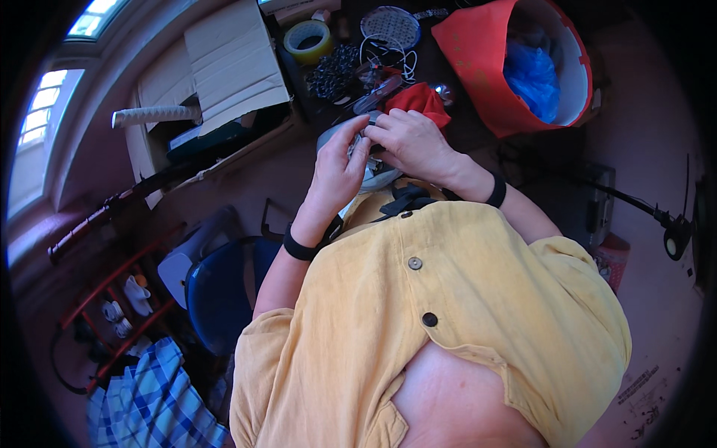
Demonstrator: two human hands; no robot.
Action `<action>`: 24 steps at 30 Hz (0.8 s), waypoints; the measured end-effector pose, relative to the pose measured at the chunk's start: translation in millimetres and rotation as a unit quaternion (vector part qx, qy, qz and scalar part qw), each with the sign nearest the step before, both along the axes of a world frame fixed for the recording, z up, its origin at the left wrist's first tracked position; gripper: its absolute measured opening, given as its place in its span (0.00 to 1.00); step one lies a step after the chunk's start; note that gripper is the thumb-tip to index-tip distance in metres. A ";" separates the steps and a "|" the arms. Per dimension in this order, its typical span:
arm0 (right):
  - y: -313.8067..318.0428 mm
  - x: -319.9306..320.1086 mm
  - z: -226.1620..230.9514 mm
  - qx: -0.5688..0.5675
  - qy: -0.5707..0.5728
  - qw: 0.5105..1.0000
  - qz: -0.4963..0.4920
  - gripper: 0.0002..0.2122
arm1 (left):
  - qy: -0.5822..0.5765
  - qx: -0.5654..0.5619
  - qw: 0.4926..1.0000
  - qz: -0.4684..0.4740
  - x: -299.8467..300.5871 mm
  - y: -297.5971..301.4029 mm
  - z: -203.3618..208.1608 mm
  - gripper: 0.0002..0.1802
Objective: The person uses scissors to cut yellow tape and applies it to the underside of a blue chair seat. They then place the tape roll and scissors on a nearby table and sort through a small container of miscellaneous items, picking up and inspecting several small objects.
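Note:
My two hands meet at the near edge of the dark table, fingertips almost touching. The fingers of my left hand [337,166] are bent, with thumb and forefinger close together. My right hand [418,145] is closed, its fingertips curled down beside the left thumb. A small dark thing seems to sit between the fingertips, too covered to name. Below the hands is a pale grey, rounded container [379,179], mostly hidden by them; what lies in it cannot be made out. A crumpled red cloth [420,103] lies just beyond my right hand.
Left stands an open cardboard box [235,67] with a white-wrapped handle [157,115] sticking out. Behind the hands are a tape roll [308,42], a dark beaded heap [334,72] and a white cable [408,69]. A red bag [478,71] holding blue plastic stands right.

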State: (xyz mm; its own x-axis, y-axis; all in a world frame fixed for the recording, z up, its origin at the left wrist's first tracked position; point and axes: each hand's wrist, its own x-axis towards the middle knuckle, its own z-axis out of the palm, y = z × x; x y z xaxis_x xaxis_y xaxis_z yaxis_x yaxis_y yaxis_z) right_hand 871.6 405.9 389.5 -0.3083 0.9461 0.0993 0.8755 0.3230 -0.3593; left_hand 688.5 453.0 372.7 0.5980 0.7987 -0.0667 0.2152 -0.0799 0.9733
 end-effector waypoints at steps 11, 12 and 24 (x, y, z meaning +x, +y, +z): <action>7.6 17.0 -1.7 -0.042 0.200 0.978 -0.038 0.09 | -0.003 0.229 0.971 0.072 13.7 6.3 -10.2 0.12; 9.6 26.8 -2.5 -0.026 0.216 0.975 -0.036 0.08 | 0.009 0.253 0.964 0.077 15.9 4.8 -11.3 0.13; 88.5 83.3 -110.5 -0.217 0.017 0.965 -0.145 0.16 | 0.086 0.317 0.939 0.102 25.1 2.5 -12.2 0.14</action>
